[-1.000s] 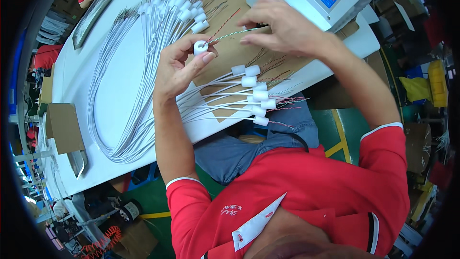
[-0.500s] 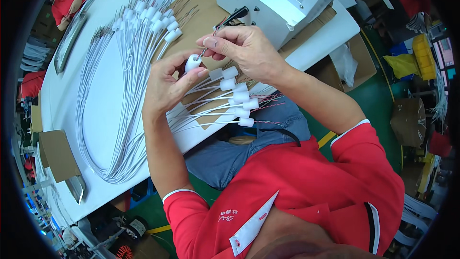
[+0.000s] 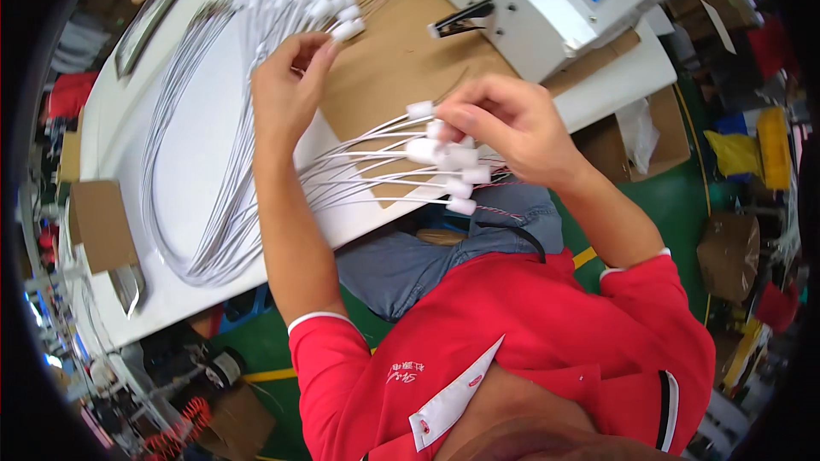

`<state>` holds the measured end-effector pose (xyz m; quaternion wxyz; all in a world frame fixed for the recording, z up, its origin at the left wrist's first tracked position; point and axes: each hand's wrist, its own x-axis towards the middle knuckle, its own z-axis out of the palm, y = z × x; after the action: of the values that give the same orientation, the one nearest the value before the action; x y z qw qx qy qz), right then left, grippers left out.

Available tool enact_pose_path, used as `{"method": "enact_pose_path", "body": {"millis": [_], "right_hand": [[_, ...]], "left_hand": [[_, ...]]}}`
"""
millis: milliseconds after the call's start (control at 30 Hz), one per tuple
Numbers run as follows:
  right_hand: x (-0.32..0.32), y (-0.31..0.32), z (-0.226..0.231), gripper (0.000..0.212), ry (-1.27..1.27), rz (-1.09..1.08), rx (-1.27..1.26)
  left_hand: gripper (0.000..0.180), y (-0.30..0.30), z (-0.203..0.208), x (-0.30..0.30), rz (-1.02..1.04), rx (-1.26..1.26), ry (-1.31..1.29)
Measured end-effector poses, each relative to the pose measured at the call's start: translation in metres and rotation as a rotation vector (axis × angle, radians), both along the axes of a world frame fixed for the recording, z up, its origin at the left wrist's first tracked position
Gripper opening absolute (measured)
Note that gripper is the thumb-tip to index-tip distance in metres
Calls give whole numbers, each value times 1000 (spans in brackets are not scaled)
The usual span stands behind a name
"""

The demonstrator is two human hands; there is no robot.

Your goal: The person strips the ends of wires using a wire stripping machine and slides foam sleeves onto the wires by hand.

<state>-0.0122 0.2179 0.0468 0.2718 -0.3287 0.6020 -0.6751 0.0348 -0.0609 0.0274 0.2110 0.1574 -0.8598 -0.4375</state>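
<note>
My left hand [image 3: 289,90] is at the near end of the pile of white cables, thumb and forefinger pinched beside a white plastic cap [image 3: 346,29]. It appears to hold that cable at the cap; the palm side is partly hidden. To the right, my right hand [image 3: 504,124] is bent over a smaller fan of white-capped cables [image 3: 424,150], its thumb and fingertips closed at one cap [image 3: 435,130]. Motion blurs these fingertips somewhat. Thin coloured wires stick out of the caps toward my lap.
A white machine [image 3: 521,13] with a blue panel and a black clip-like part [image 3: 461,19] stands at the back right. Brown cardboard [image 3: 401,60] covers part of the white table [image 3: 196,299]. The long cable bundle [image 3: 158,196] loops on the left, near an open carton [image 3: 107,226].
My hands have parted. The left has carried the capped cable up to the pile; the right has let go of its twisted wires and come down to the near cables. The view has shifted.
</note>
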Motion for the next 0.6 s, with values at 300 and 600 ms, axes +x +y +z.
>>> {"method": "enact_pose_path", "body": {"millis": [300, 600], "right_hand": [[10, 70, -7, 23, 135, 267, 170], [-6, 54, 0, 13, 266, -242, 135]], "left_hand": [[18, -22, -47, -7, 171, -568, -54], [15, 9, -31, -10, 149, -340, 75]]}}
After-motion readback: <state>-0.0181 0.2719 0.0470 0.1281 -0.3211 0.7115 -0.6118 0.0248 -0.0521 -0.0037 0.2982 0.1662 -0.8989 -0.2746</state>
